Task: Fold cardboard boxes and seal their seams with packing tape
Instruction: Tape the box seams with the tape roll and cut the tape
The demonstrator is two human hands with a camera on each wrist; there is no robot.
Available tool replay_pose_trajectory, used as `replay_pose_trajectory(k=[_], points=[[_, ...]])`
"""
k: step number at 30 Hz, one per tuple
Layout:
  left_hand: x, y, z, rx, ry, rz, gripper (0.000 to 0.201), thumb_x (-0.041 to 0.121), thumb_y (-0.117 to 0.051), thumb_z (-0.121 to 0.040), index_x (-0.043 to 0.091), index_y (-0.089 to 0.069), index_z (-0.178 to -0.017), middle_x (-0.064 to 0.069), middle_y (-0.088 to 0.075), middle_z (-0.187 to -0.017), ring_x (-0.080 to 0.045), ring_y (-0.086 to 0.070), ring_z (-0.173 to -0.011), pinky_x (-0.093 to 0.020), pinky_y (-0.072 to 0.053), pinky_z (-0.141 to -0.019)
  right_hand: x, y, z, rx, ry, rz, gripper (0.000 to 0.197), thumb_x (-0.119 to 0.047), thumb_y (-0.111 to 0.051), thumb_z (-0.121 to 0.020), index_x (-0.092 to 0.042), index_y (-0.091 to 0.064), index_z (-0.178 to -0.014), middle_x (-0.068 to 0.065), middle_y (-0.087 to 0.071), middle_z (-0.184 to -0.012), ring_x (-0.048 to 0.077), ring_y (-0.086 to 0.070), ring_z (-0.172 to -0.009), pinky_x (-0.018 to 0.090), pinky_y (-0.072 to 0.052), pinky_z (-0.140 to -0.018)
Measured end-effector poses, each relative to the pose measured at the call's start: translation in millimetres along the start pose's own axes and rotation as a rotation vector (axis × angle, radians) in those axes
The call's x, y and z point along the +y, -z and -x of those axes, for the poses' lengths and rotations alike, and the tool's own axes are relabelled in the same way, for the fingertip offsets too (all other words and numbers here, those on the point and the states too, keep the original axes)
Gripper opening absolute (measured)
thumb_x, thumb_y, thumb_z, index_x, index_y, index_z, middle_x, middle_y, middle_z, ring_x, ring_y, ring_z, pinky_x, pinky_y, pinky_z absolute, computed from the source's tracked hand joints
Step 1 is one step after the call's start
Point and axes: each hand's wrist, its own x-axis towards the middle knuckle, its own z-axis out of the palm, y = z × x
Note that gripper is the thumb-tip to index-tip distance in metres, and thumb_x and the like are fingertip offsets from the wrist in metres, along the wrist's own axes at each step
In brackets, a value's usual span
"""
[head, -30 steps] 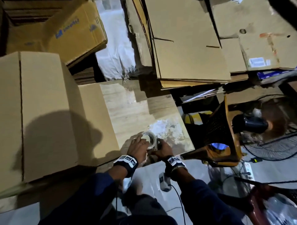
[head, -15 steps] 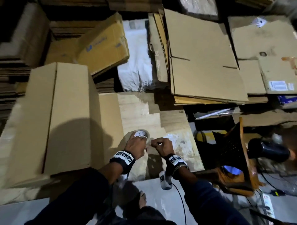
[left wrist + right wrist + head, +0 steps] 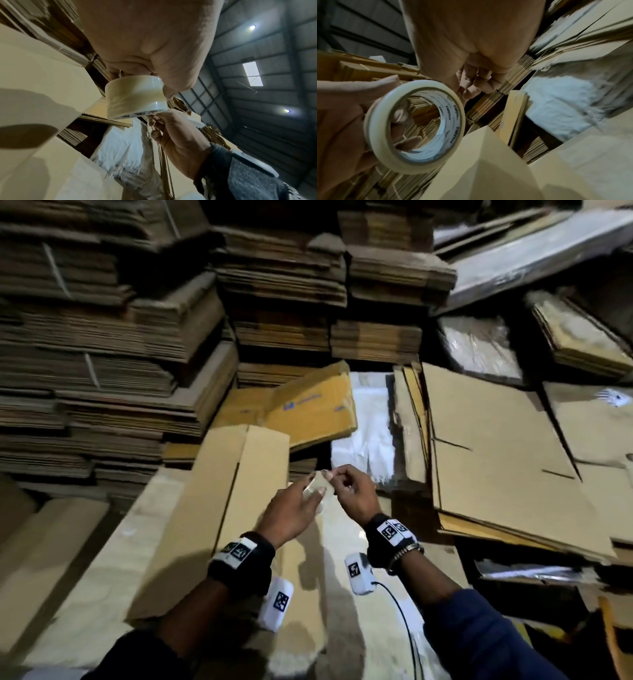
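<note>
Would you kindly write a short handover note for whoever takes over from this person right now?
Left hand: grips the tape roll, raised in front of the person.
Right hand: fingers pinch at the roll's edge, apparently picking at the loose tape end.
Folded box: lies on its side to the left, beneath the hands; no tape visible on it.
Done: box folded, roll in hand.
Left: pull tape free, seal the seams.

A roll of clear packing tape with a white printed core was held up in the air, above a tan folded cardboard box. The box lay on its side, its seam untaped.
</note>
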Motion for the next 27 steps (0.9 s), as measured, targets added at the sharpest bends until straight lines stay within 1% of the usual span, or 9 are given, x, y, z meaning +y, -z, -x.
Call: replay_pose_trajectory(k=[3,6,11,14,16,20,21,24,27], points=[[-20,38,12,0.018,0.0,0.098,0.05,0.074,-0.058,-0.084,0.035,-0.063,-0.116,0.006,-0.076,-0.096,-0.015,-0.072,-0.084,-0.044,-0.059,-0.081,-25,-38,-6,-0.075,-0.083,-0.108,0.009,-0.018,-0.074,-0.093,-0.015,-0.072,-0.086,-0.016,-0.066,-0.067,0.009,-0.06,-0.068,0.032,-0.049,-0.071],[-44,68,22,0.014,0.016,0.181,0.048,0.072,-0.063,-0.085,0.031,-0.062,-0.11,0.004,-0.075,-0.094,-0.017,-0.07,-0.078,-0.051,-0.059,-0.077,-54,-70,-5,-0.18,-0.193,-0.206,0.011,-0.004,-0.065,-0.095,-0.012,-0.069,-0.089,-0.004,-0.073,-0.087,0.013,-0.064,-0.08,0.031,-0.049,-0.072],[-79,106,29,0.034,0.048,0.276,0.043,0.071,-0.066,-0.086,0.034,-0.065,-0.107,0.008,-0.075,-0.095,-0.017,-0.073,-0.085,-0.052,-0.059,-0.078,-75,-117,-7,-0.348,-0.371,-0.36,0.008,-0.008,-0.061,-0.097,-0.014,-0.065,-0.1,-0.005,-0.071,-0.097,0.014,-0.065,-0.097,0.04,-0.056,-0.09],[-101,122,33,-0.012,0.066,0.347,0.043,0.068,-0.068,-0.086,0.035,-0.064,-0.113,0.008,-0.077,-0.104,-0.015,-0.074,-0.094,-0.052,-0.06,-0.087,-78,-140,-9,-0.406,-0.47,-0.373,0.009,-0.014,-0.069,-0.096,-0.014,-0.067,-0.105,-0.002,-0.072,-0.096,0.014,-0.066,-0.094,0.037,-0.058,-0.084],[-108,128,36,-0.09,0.086,0.388,0.042,0.061,-0.073,-0.088,0.035,-0.062,-0.119,0.006,-0.077,-0.109,-0.014,-0.074,-0.098,-0.047,-0.06,-0.09,-79,-151,-12,-0.38,-0.48,-0.348,0.015,-0.016,-0.075,-0.093,-0.011,-0.066,-0.104,0.002,-0.073,-0.094,0.015,-0.068,-0.09,0.034,-0.058,-0.077],[-120,131,43,-0.15,0.097,0.467,0.041,0.028,-0.073,-0.098,0.02,-0.054,-0.133,0.003,-0.071,-0.117,0.006,-0.069,-0.091,-0.011,-0.052,-0.073,-73,-175,-21,-0.309,-0.424,-0.207,0.02,-0.016,-0.081,-0.089,-0.007,-0.067,-0.1,0.013,-0.073,-0.093,0.021,-0.069,-0.084,0.036,-0.058,-0.077],[-123,130,44,-0.158,0.117,0.51,0.041,0.023,-0.073,-0.098,0.016,-0.054,-0.134,0.001,-0.071,-0.119,0.006,-0.069,-0.092,-0.011,-0.052,-0.075,-71,-179,-24,-0.303,-0.41,-0.148,0.02,-0.015,-0.082,-0.088,-0.006,-0.068,-0.097,0.015,-0.073,-0.092,0.022,-0.068,-0.081,0.036,-0.057,-0.076],[-143,121,44,-0.163,0.178,0.65,0.044,0.018,-0.074,-0.097,0.013,-0.054,-0.136,-0.007,-0.073,-0.126,-0.014,-0.071,-0.112,-0.024,-0.058,-0.092,-66,-190,-33,-0.298,-0.36,0.04,0.012,-0.009,-0.083,-0.087,0.0,-0.074,-0.088,0.014,-0.073,-0.08,0.018,-0.065,-0.067,0.03,-0.057,-0.067],[-150,114,41,-0.14,0.196,0.703,0.041,0.016,-0.071,-0.099,0.013,-0.055,-0.136,-0.008,-0.076,-0.121,-0.015,-0.072,-0.111,-0.018,-0.055,-0.086,-57,-196,-43,-0.323,-0.357,0.126,0.013,-0.001,-0.077,-0.089,-0.007,-0.078,-0.077,0.007,-0.075,-0.074,0.016,-0.067,-0.067,0.032,-0.06,-0.071]])
